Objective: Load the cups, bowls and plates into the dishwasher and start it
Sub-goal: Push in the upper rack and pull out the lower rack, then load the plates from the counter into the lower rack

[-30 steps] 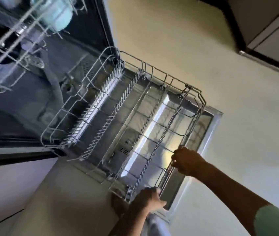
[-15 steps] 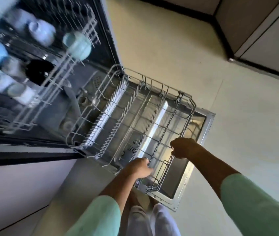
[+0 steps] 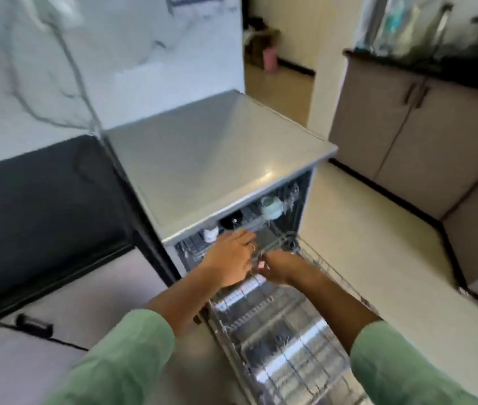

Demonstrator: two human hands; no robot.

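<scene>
— What colour is the dishwasher (image 3: 220,159)?
— Silver-grey on top, dark inside, with a silvery wire lower rack (image 3: 284,331).
— And what sits in the upper rack?
— A pale mint-green cup (image 3: 273,207), something black (image 3: 230,222), something white (image 3: 211,233).
— The sleeves (image 3: 126,355)?
— Light green.
— The wall (image 3: 115,54)?
— White marble with grey veins; a black panel (image 3: 42,206) below. The floor (image 3: 363,229) is cream, and the cabinets (image 3: 407,135) are taupe under a black bench (image 3: 451,71).
</scene>
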